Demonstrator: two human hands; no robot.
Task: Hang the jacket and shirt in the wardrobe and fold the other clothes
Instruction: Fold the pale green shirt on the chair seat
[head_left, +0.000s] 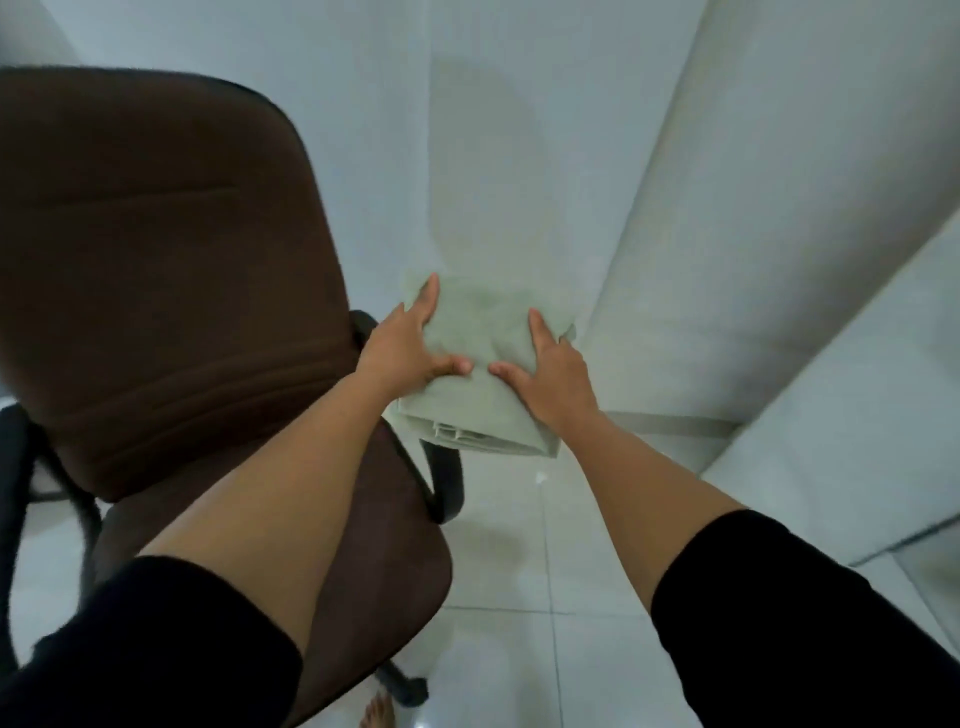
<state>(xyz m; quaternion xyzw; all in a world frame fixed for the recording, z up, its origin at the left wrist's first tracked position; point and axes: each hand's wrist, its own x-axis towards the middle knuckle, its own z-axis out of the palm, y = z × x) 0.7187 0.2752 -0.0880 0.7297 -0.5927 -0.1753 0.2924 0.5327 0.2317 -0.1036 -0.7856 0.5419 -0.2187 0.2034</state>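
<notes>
Both hands are flat on a folded pale green cloth (483, 332), can't tell exactly what garment it is, maybe a towel-ish top. It's sitting on top of a small pale plastic stool or stand (483, 441) (you can see the ribbed underside edge poking out at the near end), right beside the brown office chair (156, 234) and touching or nearly touching its black armrest (441, 483).

The folded piece is a rough rectangle, long axis running away from the person toward the wall, near short edge draped over the stool's front and the far end pointing at the white wall (467, 130).

Left hand (415, 343) lies along the left edge, fingers straight and pointing forward, thumb stuck out sideways across the cloth. Right hand (545, 369) mirrors it on the right edge, fingers extended, thumb pointing inward. The two thumbs almost meet in the middle. Neither hand is gripping anything, just pressing down on the fabric.

Black sleeves pushed up to the elbows, white tile floor (519, 623) underneath, and a bare foot (376, 714) peeking in at the bottom
</notes>
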